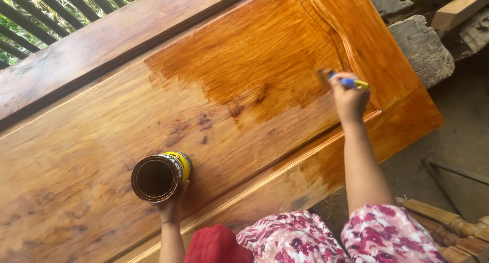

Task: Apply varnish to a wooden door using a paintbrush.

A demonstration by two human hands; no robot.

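Right hand [349, 101] had its fingers pinched around the brush [342, 80], light and stiff, bristles on the wet panel [244, 64]. Left hand [172, 204] fingers cupped the open tin [159, 176], slippery, likely sloshing.

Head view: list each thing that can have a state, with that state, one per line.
Wooden panel: lying flat, upper right part coated dark and glossy, the rest bare and dull.
Can: open, no lid, tilted, dark liquid inside, held by the left hand.
Brush: gripped in the right hand, bristles on the coated wood.
Fingers: curled under the can.
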